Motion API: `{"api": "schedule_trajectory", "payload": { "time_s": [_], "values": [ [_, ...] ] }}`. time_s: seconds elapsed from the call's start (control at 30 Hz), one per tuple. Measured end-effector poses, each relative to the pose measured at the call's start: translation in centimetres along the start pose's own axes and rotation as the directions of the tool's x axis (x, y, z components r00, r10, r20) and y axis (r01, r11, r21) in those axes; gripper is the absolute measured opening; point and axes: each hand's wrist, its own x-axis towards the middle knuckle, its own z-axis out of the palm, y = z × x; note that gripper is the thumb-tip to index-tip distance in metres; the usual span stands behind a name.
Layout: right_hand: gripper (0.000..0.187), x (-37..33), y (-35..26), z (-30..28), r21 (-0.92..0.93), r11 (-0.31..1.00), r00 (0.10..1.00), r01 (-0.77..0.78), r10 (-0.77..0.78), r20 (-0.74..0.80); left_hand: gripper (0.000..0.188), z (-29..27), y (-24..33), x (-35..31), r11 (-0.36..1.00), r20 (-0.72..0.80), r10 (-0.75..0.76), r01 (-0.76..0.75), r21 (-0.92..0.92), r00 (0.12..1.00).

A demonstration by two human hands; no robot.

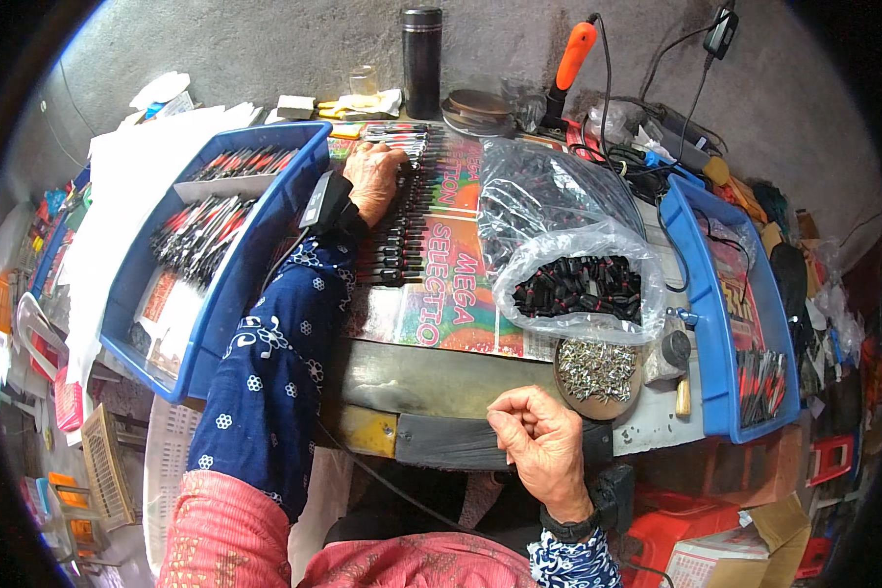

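My left hand (374, 181) reaches to the far left of the work surface, bent over the upper part of a row of slim black pen-like pieces (395, 257) laid side by side. Its fingers are curled down, and whatever lies under them is hidden. Above the front edge hangs my right hand (539, 446), fingers curled in and thumb against the forefinger; anything between them is too small to make out. Just beyond it sits a round dish (570, 400) heaped with small shiny metal parts (600, 370). Farther back, an open clear plastic bag (519, 284) holds black-and-red small parts (580, 292).
A blue tray (309, 147) with bundled black-and-red pen-like pieces stands left, another blue tray (784, 387) right. Behind are a black flask (422, 64), an orange-handled tool (576, 56) and hanging cables. A red stool (676, 524) and cardboard box (779, 529) are below right.
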Motion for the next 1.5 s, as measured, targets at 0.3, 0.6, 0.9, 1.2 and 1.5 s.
{"api": "schedule_trajectory", "payload": {
  "time_s": [0.3, 0.6, 0.9, 1.2, 1.5],
  "values": [
    [0.007, 0.0, 0.1, 0.1, -0.016, 0.999, 0.999, 0.045, -0.045, -0.010, 0.016, 0.7, -0.5, -0.1, 0.993, 0.065, -0.031, 0.023, 0.117, 0.997],
    [0.008, -0.1, 0.3, 0.1, -0.029, 0.997, 0.997, 0.069, -0.070, -0.019, 0.013, 1.1, -0.2, -0.3, 0.996, 0.078, -0.014, 0.007, 0.093, 0.997],
    [0.005, -0.2, 0.3, 0.0, 0.034, 0.999, 1.000, -0.002, 0.002, -0.009, 0.012, -2.2, 0.5, -0.3, 0.993, 0.017, 0.031, -0.033, 0.115, 0.999],
    [0.013, 1.4, -1.2, -0.2, -0.102, 0.993, 0.990, -0.060, 0.072, 0.118, 0.011, -10.0, 2.2, -1.9, 0.980, 0.067, 0.016, -0.029, 0.196, 0.998],
    [0.010, 1.7, -4.8, -0.6, -0.058, 0.998, 0.983, 0.026, -0.015, 0.184, 0.016, -17.7, 0.7, -3.2, 0.939, -0.020, -0.208, 0.206, 0.274, 0.978]
  ]
}}
